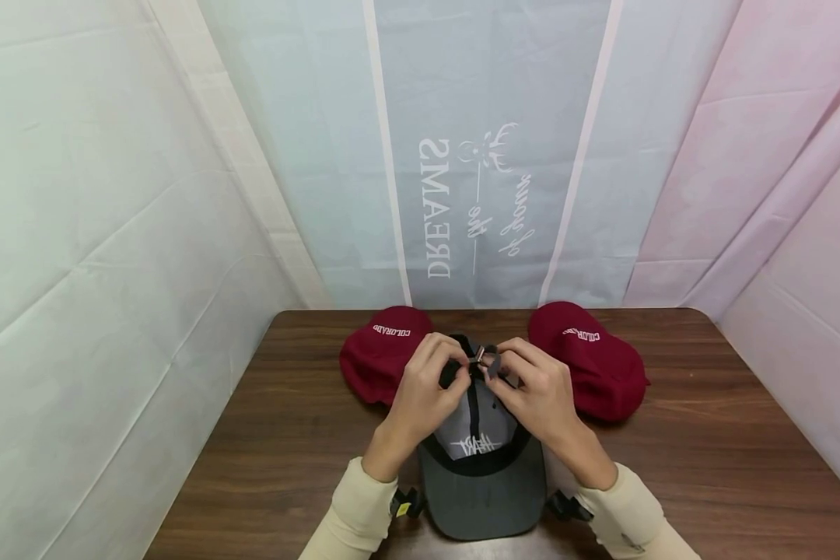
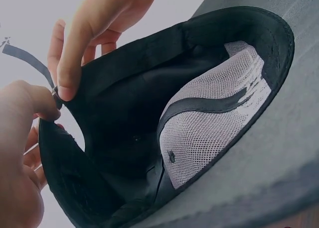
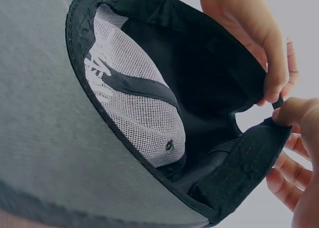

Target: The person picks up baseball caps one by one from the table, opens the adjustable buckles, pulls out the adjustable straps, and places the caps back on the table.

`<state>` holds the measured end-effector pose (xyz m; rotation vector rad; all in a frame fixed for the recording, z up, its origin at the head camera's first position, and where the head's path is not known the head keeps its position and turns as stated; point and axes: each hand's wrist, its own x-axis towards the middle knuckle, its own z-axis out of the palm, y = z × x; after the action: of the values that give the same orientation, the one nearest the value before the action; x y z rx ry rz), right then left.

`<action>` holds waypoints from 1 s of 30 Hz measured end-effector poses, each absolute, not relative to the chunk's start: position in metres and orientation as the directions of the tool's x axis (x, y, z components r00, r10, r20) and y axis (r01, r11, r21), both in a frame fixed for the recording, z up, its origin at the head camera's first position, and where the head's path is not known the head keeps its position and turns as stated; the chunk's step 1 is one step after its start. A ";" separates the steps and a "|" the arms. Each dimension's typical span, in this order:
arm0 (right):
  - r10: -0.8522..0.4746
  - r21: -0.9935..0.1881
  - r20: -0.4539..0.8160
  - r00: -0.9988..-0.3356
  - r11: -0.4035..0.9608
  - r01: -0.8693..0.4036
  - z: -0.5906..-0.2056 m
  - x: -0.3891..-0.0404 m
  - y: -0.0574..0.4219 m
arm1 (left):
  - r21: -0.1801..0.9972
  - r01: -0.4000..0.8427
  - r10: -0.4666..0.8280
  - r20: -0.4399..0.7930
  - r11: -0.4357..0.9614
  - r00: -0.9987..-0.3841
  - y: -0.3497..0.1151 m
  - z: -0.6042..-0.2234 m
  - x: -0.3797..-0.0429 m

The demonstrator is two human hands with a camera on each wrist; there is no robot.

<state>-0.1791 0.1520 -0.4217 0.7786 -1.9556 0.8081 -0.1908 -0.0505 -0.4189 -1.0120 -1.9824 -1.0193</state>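
Observation:
A dark grey baseball cap (image 1: 483, 498) lies with its hollow inside facing up and its brim toward me. At its back opening, my left hand (image 1: 423, 389) pinches the adjustment strap by a small metal buckle (image 1: 481, 355). My right hand (image 1: 540, 389) pinches the other side of the strap, with thumb and fingertips close to the left ones. In the left wrist view, a loose strap end (image 2: 27, 58) sticks out past the fingers. The right wrist view shows the cap's pale mesh lining (image 3: 142, 113) and black sweatband; fingertips partly cover the buckle there.
Two dark red caps lettered COLORADO lie farther back, one on the left (image 1: 374, 365) and one on the right (image 1: 602, 373). All rest on a brown wooden table (image 1: 280, 459). Printed fabric curtains (image 1: 490, 85) stand behind and at both sides.

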 end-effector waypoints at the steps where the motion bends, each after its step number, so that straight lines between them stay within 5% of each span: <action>1: -0.211 -0.231 0.879 -0.428 0.597 -0.768 -0.422 -0.179 0.152 | 0.335 0.857 0.323 0.822 0.391 -0.469 -0.051 -0.419 -0.191; 30: -0.155 -0.292 0.871 -0.466 0.600 -0.745 -0.416 -0.180 0.161 | 0.431 0.816 0.202 0.824 0.385 -0.530 -0.066 -0.420 -0.194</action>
<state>-0.1803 0.1613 -0.4161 0.7156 -1.9579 0.8559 -0.1944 -0.0658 -0.4195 -0.8732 -1.9581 -1.1418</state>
